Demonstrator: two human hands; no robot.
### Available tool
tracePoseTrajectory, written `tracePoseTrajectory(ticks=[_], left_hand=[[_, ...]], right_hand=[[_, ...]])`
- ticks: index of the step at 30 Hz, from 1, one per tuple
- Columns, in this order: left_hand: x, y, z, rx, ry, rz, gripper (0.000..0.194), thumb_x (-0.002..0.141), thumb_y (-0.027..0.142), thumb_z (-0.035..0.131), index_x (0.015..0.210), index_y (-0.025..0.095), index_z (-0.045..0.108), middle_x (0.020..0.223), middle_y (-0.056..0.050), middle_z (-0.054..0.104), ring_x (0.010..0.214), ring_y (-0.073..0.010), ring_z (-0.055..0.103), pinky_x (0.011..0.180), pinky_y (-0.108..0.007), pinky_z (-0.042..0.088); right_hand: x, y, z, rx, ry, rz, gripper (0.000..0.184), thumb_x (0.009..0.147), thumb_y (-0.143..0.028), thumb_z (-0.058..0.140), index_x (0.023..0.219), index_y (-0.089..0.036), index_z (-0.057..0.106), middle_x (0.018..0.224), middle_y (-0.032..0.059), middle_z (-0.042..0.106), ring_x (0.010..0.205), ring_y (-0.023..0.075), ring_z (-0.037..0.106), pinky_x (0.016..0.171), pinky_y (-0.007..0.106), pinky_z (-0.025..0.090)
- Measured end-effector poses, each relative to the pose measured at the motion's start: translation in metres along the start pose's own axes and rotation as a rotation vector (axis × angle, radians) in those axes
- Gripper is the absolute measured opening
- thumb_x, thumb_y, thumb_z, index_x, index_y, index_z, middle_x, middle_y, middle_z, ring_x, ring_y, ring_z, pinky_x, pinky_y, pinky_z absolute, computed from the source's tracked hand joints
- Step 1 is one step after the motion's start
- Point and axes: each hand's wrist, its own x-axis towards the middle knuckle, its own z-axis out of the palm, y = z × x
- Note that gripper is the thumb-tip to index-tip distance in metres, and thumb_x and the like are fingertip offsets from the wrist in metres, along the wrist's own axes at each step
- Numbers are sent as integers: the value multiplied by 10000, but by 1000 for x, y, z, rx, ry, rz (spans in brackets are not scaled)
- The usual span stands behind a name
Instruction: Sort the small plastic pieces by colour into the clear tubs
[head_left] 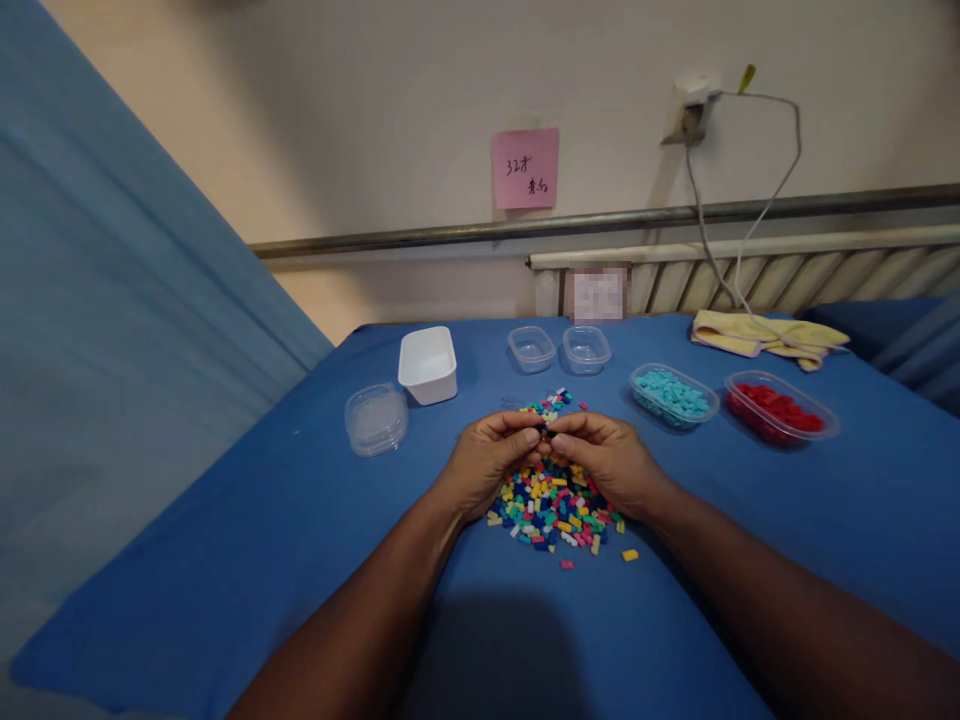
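Observation:
Both hands meet above a pile of small multicoloured building bricks on a blue-covered table. My left hand is closed, thumb and fingertips pinched on a small dark piece. Opposite it, my right hand pinches at the same spot, its fingertips against a dark bit too. Whether this is one piece or two joined bricks I cannot tell, as the fingers cover most of it. Part of the pile lies hidden under the hands. A yellow brick and a pink brick lie apart at the near side.
Left stand a white tub and stacked clear lids or containers. Behind are two clear tubs. Right are containers of turquoise bricks and red bricks, with a yellow cloth behind. A blue curtain hangs left.

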Motion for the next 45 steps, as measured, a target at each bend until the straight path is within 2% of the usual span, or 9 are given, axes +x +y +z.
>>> tracePoseTrajectory(ticks=[7,15,20,26,30,38,45], left_hand=[[-2,-1,0,8,-9,3,437,689,285,1012,1022,111,790,866,-95,792,788,-159,773,721,-192,627],[-1,-1,0,12,-18,4,406,706,289,1002,1006,115,790,874,-90,793,784,-153,771,709,-186,624],[-1,-1,-1,7,-14,3,408,707,277,1001,1013,115,785,861,-88,789,778,-154,770,712,-193,625],[-2,1,0,9,-15,-6,415,698,255,1003,1016,112,777,861,-84,789,782,-156,776,716,-188,628],[-1,2,0,-7,-17,-25,409,703,248,1002,1010,109,768,857,-83,788,774,-150,775,714,-183,632],[-4,5,0,-57,-54,-108,377,716,211,989,985,94,751,855,-107,782,765,-161,777,705,-180,634],[-5,9,1,-140,-55,-109,435,796,136,898,1205,106,755,949,-119,794,809,-171,787,736,-193,638]], right_hand=[[1,1,0,-22,30,19,308,770,-433,936,980,-226,848,898,36,821,778,141,724,746,261,566],[2,0,-2,-88,-19,7,300,848,-480,873,998,-221,852,900,39,814,762,128,684,745,266,535],[1,-2,-2,-72,-40,-4,318,833,-487,882,1012,-231,827,908,29,808,793,144,707,757,279,549],[-1,-7,0,-118,-2,-15,346,814,-519,882,934,-211,778,836,31,796,721,150,699,695,281,551],[-2,-10,5,-161,5,-9,375,786,-536,898,893,-206,757,845,45,804,730,163,710,711,298,562],[-2,-4,5,-208,26,-93,354,869,-554,832,937,-212,770,837,35,784,745,170,697,716,309,545],[-2,-9,5,-124,21,-56,376,844,-555,857,989,-226,745,899,40,800,761,175,721,701,309,582]])
